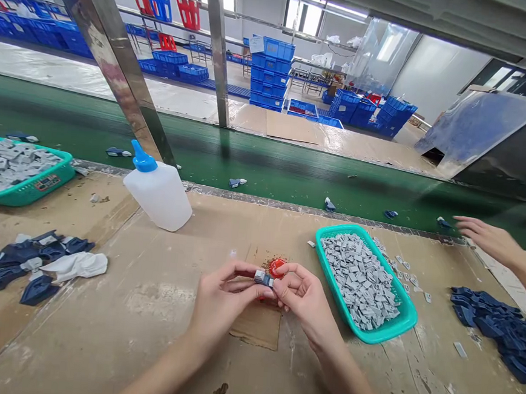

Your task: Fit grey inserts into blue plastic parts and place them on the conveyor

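Both my hands meet over the middle of the cardboard-covered table. Between the fingertips of my left hand [225,300] and my right hand [304,300] is a small dark blue and grey plastic part [264,278], gripped from both sides. Just behind it sits a round red object [277,267], partly covered by my fingers. A scrap of cardboard [259,330] lies beneath my hands. To the right stands a green basket [410,321] full of small grey plastic pieces [359,277]. A white squeeze bottle [160,195] with a blue nozzle is to the left.
Dark blue parts lie in a pile at left [41,264], beside a white cloth-like item [78,265], and in another pile at right [502,331]. Another green basket [62,172] stands far left. Behind runs a green conveyor belt [283,174] carrying several parts. Another person's hand [487,239] reaches in at right.
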Motion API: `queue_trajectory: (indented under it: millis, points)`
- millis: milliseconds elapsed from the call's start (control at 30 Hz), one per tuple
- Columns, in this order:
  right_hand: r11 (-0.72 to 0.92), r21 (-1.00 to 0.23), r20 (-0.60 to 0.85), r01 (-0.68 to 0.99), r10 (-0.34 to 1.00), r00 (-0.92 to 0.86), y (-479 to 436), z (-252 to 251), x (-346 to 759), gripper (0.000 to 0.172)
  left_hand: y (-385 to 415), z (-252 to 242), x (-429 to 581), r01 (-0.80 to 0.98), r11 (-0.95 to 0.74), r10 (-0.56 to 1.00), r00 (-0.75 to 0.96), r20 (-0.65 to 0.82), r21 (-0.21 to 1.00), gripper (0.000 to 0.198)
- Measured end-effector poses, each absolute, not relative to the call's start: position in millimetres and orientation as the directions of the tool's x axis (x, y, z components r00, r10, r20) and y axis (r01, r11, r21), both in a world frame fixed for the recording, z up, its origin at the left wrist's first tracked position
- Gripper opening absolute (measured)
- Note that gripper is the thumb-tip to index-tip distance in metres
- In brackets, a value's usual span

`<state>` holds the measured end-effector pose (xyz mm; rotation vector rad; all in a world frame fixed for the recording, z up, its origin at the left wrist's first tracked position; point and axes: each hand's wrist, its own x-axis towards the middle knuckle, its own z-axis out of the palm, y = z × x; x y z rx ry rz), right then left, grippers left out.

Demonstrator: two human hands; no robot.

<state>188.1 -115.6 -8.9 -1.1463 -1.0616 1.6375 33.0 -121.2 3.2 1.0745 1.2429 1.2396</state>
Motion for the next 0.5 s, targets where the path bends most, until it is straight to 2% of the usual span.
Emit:
queue_trajectory:
  millis: [233, 367, 500]
  points:
    - [-0.334, -0.925, -0.24, -0.18, 0.883, -0.403, -118, -9, 195, 0.038, -127, 3, 36, -0.093, -0.015, 1.0, -0.028, 0.012, 0.996, 0.013]
    - [-0.331, -0.922, -0.234, -0.202, 0.89, -0.392, -120, -10, 197, 0.034, -125, 5, 33, 0.012, -0.098, 0.993, 0.06, 0.097, 0.995, 0.009]
    - [-0.32, -0.923, -0.232, -0.213, 0.906, -0.355, -123, -4, 199, 0.034, -118, 5, 25, 0.183, -0.279, 0.946, 0.22, 0.237, 0.943, 0.023]
